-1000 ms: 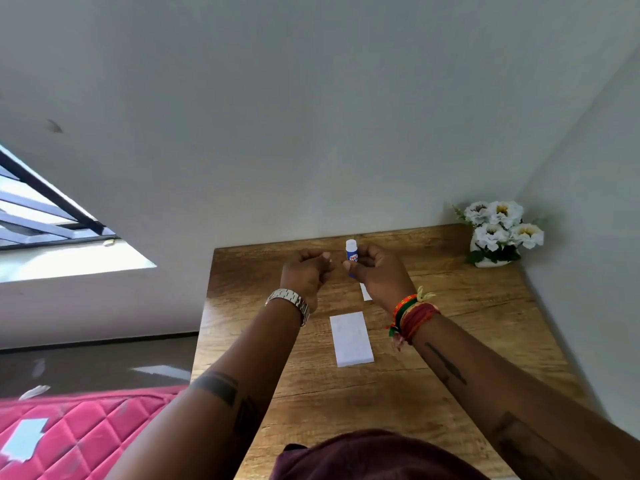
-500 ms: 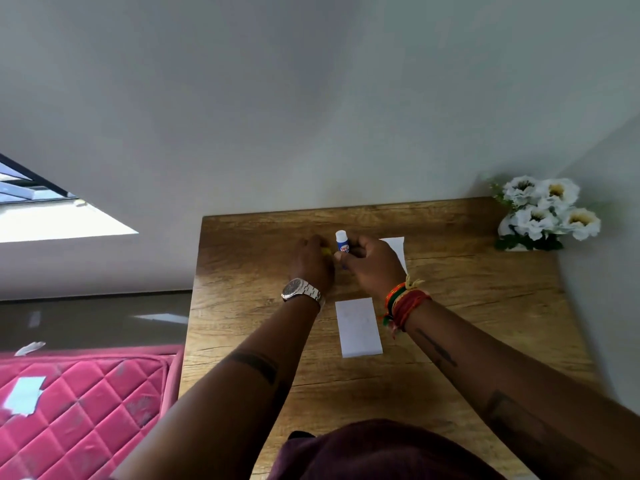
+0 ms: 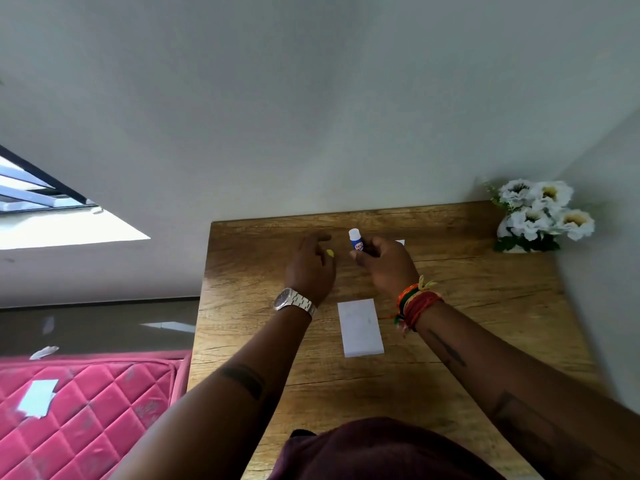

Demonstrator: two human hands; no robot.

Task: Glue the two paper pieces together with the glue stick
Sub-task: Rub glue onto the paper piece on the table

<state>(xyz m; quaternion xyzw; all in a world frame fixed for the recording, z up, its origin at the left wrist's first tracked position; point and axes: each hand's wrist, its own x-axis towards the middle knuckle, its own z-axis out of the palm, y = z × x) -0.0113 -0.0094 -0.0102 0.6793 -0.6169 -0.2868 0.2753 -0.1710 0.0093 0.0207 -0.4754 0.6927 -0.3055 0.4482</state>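
My right hand [image 3: 384,265] holds a small blue glue stick [image 3: 356,241] upright above the far middle of the wooden table [image 3: 485,306]; its white tip points up. My left hand [image 3: 310,271] hovers just to the left of it, a small yellow cap [image 3: 330,253] pinched at its fingers. One white paper piece [image 3: 360,327] lies flat on the table between my wrists. The second paper piece [image 3: 400,242] is mostly hidden behind my right hand, with only a corner showing.
A white vase of white flowers [image 3: 540,216] stands at the table's far right corner against the wall. A pink quilted mattress [image 3: 86,410] with paper scraps lies on the floor to the left. The table's left edge drops to a dark floor.
My hands were together at the glue stick; now the left hand has pulled away to the left with the yellow cap, leaving the stick in my right hand.
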